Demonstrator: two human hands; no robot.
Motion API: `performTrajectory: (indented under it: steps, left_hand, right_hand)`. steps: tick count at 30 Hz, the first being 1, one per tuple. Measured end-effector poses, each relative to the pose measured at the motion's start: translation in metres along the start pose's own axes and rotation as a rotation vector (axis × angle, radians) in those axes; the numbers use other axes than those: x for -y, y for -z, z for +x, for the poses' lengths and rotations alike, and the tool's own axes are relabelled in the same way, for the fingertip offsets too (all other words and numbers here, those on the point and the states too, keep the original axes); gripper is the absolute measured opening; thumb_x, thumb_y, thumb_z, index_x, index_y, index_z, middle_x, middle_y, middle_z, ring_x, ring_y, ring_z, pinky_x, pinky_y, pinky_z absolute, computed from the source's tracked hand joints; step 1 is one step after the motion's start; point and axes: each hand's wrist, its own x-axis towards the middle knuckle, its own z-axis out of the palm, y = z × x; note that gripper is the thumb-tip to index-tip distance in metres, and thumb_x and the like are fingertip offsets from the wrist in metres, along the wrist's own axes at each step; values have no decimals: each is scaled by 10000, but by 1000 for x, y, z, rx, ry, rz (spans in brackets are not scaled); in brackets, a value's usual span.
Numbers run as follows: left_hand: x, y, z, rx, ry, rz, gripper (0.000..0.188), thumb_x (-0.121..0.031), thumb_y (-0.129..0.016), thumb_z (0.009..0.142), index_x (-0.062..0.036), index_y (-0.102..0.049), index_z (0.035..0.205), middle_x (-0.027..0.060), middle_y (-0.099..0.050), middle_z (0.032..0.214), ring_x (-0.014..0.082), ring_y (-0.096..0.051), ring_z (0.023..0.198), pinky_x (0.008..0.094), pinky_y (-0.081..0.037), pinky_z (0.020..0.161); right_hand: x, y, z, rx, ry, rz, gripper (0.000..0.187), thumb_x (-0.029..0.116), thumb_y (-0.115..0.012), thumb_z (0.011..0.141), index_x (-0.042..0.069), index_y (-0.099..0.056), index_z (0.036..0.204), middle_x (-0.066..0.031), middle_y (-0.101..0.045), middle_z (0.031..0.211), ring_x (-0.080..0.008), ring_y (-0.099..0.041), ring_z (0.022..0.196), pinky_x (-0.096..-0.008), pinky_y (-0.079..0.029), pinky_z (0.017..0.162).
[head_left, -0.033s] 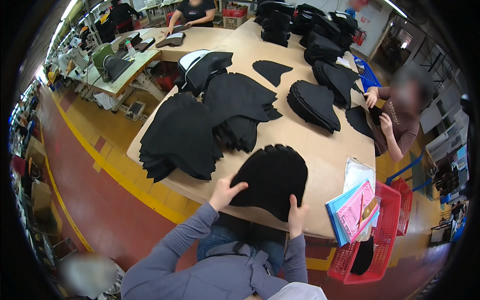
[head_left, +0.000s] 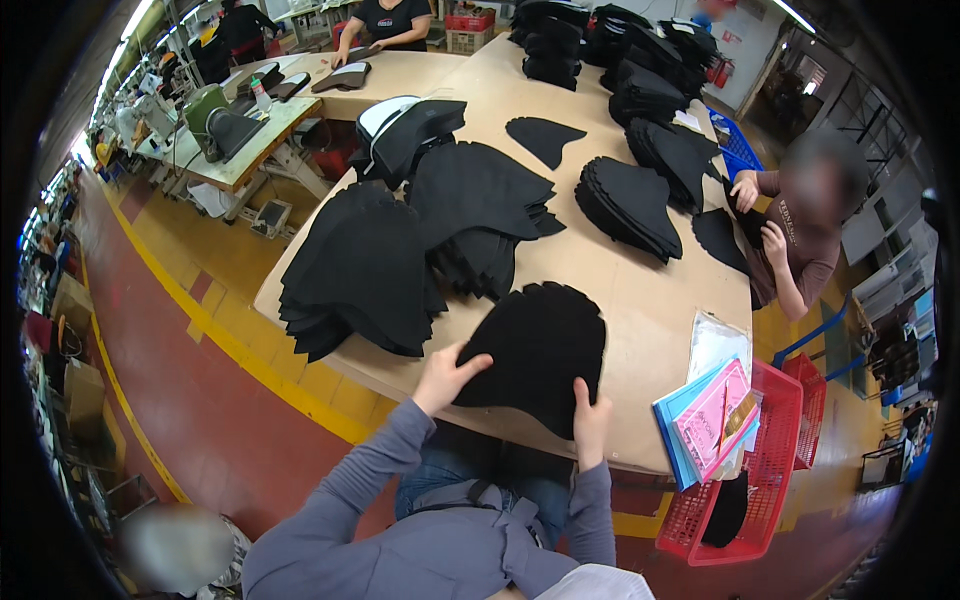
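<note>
Between my two hands is a black curved fabric piece (head_left: 535, 352) with a rounded, notched far edge, held over the table's front edge. My left hand (head_left: 448, 380) grips its near left corner, thumb on top. My right hand (head_left: 591, 415) pinches its near right side, the fingers mostly hidden underneath. Left of it, a fanned stack of like black pieces (head_left: 360, 270) lies on the table (head_left: 640, 330), with another black stack (head_left: 480, 195) behind. A single black piece (head_left: 545, 140) lies flat farther back, near a notched stack (head_left: 628, 208).
A pink notebook (head_left: 712, 420) and blue folders overhang the table's right corner, above a red crate (head_left: 775, 500) with a black piece inside. Across the right edge, a co-worker (head_left: 800, 230) handles a black piece. A sewing machine (head_left: 208, 125) stands at the left.
The held piece has shifted slightly left and tilted, its notches now showing more along the right edge. Both my hands moved with it, keeping their grip.
</note>
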Motion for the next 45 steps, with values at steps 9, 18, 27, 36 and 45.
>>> performTrajectory:
  steps: [9, 18, 27, 36, 45]
  left_hand:
    - [48, 15, 13, 41, 380, 478, 864, -763, -523, 791, 85, -663, 880, 267, -681, 892, 383, -668, 908, 445, -498, 831]
    - [46, 22, 13, 198, 385, 438, 871, -760, -508, 811, 49, -642, 1105, 260, -673, 1036, 325, -646, 1049, 399, -501, 874]
    - [46, 41, -7, 758, 1244, -1909, 1049, -810, -453, 773, -168, -145, 1543, 267, -102, 1555, 522, -83, 1419, 807, -216, 957]
    - [64, 3, -39, 879, 1118, -2406, 1156, -602, -733, 714, -213, -30, 1544, 245, -59, 1525, 427, -288, 1365, 559, -519, 917]
    - [71, -2, -70, 841, 1012, -2238, 1067, -554, -792, 702, -261, -180, 1526, 192, -182, 1459, 244, -438, 906, 296, -517, 659]
  right_hand:
    - [-25, -29, 19, 258, -156, -159, 631, 519, -573, 915, -85, -628, 1091, -275, -670, 1016, -390, -645, 999, -425, -491, 872]
    - [-43, -31, 20, 255, -173, -63, 582, 482, -600, 916, -75, -644, 1079, -237, -690, 1001, -338, -672, 947, -390, -506, 835]
    - [-29, -21, 20, 366, -255, 287, 386, 228, -699, 900, -84, -629, 1116, -119, -701, 1012, -157, -654, 894, -283, -520, 813]
    - [-27, -4, 21, 457, -274, 279, 365, 189, -695, 898, -72, -621, 1142, -116, -693, 1029, -158, -648, 910, -290, -521, 817]
    - [-33, -3, 26, 579, -251, 215, 379, 185, -720, 874, -62, -623, 1145, -97, -689, 1010, -146, -641, 891, -286, -520, 806]
